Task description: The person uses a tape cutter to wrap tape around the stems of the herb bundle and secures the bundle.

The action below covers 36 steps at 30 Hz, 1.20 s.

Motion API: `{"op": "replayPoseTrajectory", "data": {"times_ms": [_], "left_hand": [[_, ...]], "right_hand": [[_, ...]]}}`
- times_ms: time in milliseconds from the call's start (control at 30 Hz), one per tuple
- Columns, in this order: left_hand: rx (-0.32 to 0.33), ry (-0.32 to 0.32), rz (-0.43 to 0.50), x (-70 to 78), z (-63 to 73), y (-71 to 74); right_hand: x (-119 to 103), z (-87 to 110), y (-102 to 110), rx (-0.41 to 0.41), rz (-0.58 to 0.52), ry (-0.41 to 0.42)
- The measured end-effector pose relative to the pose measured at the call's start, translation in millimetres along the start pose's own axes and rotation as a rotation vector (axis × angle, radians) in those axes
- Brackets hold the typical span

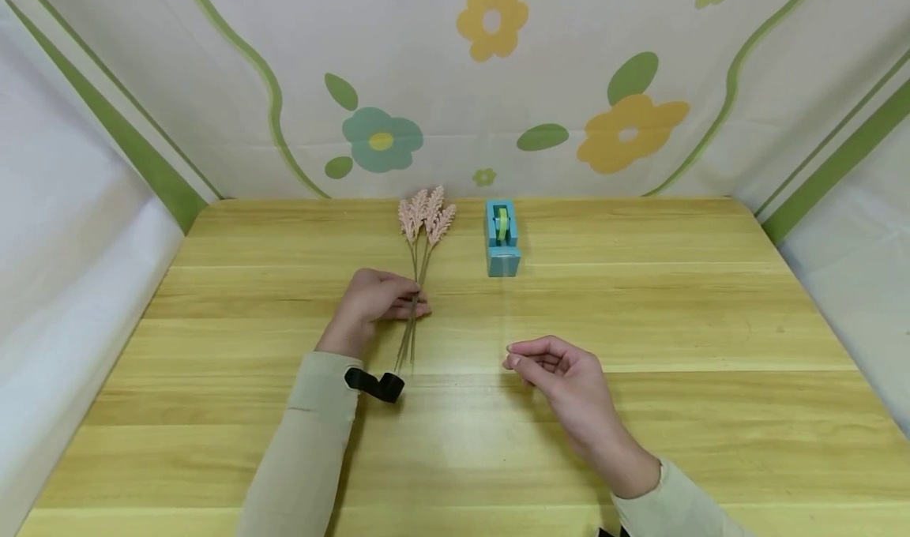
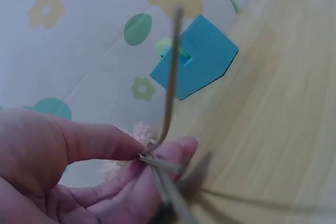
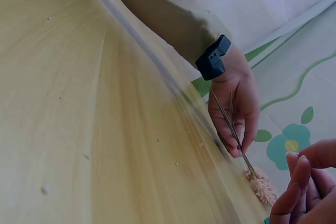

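Note:
My left hand (image 1: 380, 296) pinches the thin stems of a small bunch of pink artificial flowers (image 1: 426, 215) between thumb and fingers. The flower heads point toward the back edge, and the stem ends (image 2: 171, 72) fan out on the near side of the grip. To the right of the bunch stands a blue tape dispenser (image 1: 503, 260) with a yellow-green roll core. A faint, clear strip of tape (image 1: 505, 312) stretches from its front toward me. Thumb and index fingertip of my right hand (image 1: 562, 383) pinch the strip's near end.
The wooden table (image 1: 711, 324) ends at the back against a white cloth (image 1: 441, 63) printed with flowers. More cloth hangs at both sides. A black wrist camera (image 1: 377, 384) is strapped to the left sleeve. Tiny white specks (image 3: 45, 189) lie on the table.

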<state>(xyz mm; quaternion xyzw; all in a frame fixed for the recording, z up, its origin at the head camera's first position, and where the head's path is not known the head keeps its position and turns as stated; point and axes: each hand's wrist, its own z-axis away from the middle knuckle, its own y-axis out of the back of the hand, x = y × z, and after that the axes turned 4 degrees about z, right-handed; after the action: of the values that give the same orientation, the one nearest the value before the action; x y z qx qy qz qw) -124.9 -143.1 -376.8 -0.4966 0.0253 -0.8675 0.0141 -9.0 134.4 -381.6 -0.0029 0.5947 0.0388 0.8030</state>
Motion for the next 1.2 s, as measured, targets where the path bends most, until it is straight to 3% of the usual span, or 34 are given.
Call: {"op": "replayPoseTrajectory", "data": {"times_ms": [133,300,633,933,1200], "left_hand": [[-0.075,0.028,0.136,-5.7,-3.3,3.5],[-0.062,0.008,0.175,-9.7,-5.2,2.0],[0.019,-0.069,0.148,-10.8,2.9,-5.3],[0.013,-0.069,0.074,-10.6,3.9,-6.5],[0.077,-0.087,0.053,-15.4,10.3,-16.5]], "right_hand": [[0,0.3,1,0.003,-0.003,0.003],[1,0.7,1,0.012,0.0,0.009],[-1,-0.9,2,0.013,0.033,-0.003],[-8,-2.6,4,0.003,0.04,0.043],[-16,-3.1,6,0.012,0.052,0.068]]}}
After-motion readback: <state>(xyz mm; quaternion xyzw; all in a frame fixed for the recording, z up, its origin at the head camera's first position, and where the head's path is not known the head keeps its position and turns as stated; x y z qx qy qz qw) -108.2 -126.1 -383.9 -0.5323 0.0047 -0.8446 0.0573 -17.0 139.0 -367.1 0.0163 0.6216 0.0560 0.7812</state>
